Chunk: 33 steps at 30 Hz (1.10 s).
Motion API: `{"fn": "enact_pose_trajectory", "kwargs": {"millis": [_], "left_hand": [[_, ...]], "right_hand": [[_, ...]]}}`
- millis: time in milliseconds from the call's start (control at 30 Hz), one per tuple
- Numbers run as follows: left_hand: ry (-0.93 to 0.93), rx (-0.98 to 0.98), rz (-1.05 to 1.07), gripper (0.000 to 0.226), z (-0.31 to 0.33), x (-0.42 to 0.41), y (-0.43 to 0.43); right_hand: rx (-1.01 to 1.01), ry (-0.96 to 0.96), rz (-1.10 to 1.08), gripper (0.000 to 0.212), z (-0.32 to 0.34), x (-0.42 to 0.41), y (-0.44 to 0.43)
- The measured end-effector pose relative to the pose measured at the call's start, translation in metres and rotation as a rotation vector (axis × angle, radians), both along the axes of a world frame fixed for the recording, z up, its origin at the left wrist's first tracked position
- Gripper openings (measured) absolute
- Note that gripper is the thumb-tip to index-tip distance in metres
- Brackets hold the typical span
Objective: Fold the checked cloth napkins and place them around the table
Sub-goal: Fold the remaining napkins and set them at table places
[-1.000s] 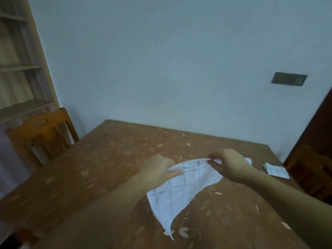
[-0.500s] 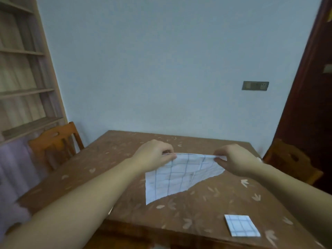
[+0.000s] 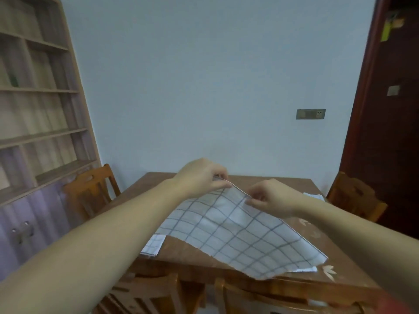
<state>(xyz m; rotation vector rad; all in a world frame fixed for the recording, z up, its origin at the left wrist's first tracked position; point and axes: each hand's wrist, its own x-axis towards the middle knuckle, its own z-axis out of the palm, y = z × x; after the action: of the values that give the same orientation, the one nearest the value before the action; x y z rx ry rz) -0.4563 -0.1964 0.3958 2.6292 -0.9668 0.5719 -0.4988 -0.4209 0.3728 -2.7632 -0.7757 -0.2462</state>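
Two hands share one checked napkin (image 3: 238, 230) in the head view, the only view you have. Your left hand (image 3: 201, 176) pinches its far edge between thumb and curled fingers. Your right hand (image 3: 272, 198), just beside it at 4 o'clock, has the same edge in a like pinch. Each grip is closed on cloth and on nothing else. The held edge is lifted off the surface (image 3: 188, 252), and the rest of the napkin slopes down toward you until its near edge reaches the front rim at about 5 o'clock. It is spread out broad, not yet brought down to a small square like the others.

Of finished work you can count two for certain. A folded napkin (image 3: 154, 244) lies at 8 o'clock from the open cloth, partly under your left forearm. A second folded napkin (image 3: 314, 196) sits at 2 o'clock near the far right edge, by the right-hand chair (image 3: 356, 198). A pale strip (image 3: 303, 270) peeks from under the near corner at 5 o'clock; it may be a third folded piece, but too little shows to say.

I judge the task past its middle: fold the one in hand, then set it at a side that has none, likely the far side at 12 o'clock.
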Motion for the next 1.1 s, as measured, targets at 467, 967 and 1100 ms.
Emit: {"fn": "enact_pose_trajectory", "kwargs": {"millis": [467, 967, 1100], "left_hand": [[0.086, -0.853, 0.274, 0.025, 0.002, -0.005, 0.153], [1.298, -1.134, 0.019, 0.083, -0.089, -0.010, 0.110], [1.138, -1.126, -0.139, 0.041, -0.075, -0.020, 0.103]], "right_hand": [[0.557, 0.404, 0.080, 0.032, 0.047, 0.001, 0.093], [1.013, 0.288, -0.356, 0.017, 0.020, -0.005, 0.073], [0.950, 0.299, -0.550, 0.016, 0.006, -0.013, 0.060]]}}
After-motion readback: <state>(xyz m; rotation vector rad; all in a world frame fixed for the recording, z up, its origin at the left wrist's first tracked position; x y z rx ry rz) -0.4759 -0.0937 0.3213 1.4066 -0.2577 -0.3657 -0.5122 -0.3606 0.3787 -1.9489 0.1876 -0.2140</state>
